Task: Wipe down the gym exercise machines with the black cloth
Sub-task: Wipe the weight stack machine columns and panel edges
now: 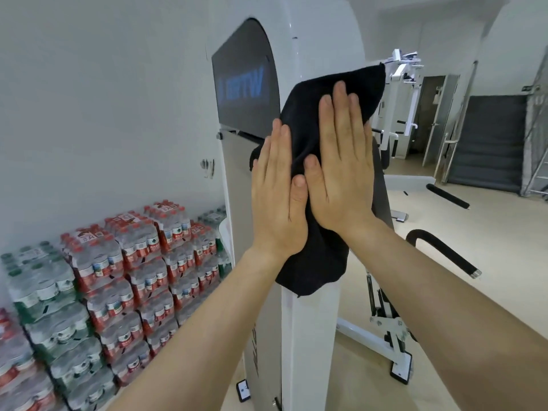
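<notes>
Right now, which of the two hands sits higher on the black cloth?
The right hand: its flat fingers reach near the top of the black cloth, while the left hand presses lower, at the cloth's left edge.

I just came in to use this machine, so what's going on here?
A person is wiping it down. The left hand and the right hand lie side by side, fingers straight, pressing a black cloth against the front edge of the white machine housing, beside its dark panel. The cloth's lower end hangs loose. Shrink-wrapped packs of bottled water are stacked by the wall on the left.
</notes>
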A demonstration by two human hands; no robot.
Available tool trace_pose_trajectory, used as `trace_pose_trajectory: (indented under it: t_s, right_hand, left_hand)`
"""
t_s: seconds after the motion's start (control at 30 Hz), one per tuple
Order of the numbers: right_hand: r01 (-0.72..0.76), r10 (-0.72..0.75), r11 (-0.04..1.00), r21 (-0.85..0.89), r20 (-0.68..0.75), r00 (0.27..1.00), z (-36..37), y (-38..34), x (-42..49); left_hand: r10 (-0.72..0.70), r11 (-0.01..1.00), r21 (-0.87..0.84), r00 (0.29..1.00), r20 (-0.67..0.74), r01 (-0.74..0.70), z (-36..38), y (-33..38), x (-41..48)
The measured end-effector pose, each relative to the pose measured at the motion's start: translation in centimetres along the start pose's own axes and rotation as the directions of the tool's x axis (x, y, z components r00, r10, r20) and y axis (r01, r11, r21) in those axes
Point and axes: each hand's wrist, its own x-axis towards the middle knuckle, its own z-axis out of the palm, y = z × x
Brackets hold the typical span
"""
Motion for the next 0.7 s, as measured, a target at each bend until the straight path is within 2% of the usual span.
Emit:
trace_pose_trajectory:
  t_s: [0.07, 0.23, 0.53, 0.7]
  right_hand:
    - [-0.004, 0.004, 1.0, 0.0, -0.018, 1.0, 0.3, 0.0, -1.2]
    - [-0.012, 0.013, 1.0, 0.023, -0.041, 0.999, 1.1, 0.2, -4.1]
    - [0.009, -0.007, 1.0, 0.03, -0.067, 0.998, 3.1, 0.8, -11.6]
    - [0.009, -0.007, 1.0, 0.026, -0.077, 0.997, 4.4, 0.8, -16.7]
  left_hand:
    - [0.043, 0.999, 0.017, 0.999, 0.008, -0.043, 0.1, -0.4, -1.0]
    - [0.048, 0.999, -0.026, 0.999, 0.025, -0.047, 0.6, -1.4, -3.6]
    - [0.061, 0.974, -0.221, 0.997, 0.044, -0.05, 1.9, -4.2, -9.8]
    - [0.053, 0.964, -0.263, 0.997, 0.06, -0.036, 2.5, -6.0, -14.6]
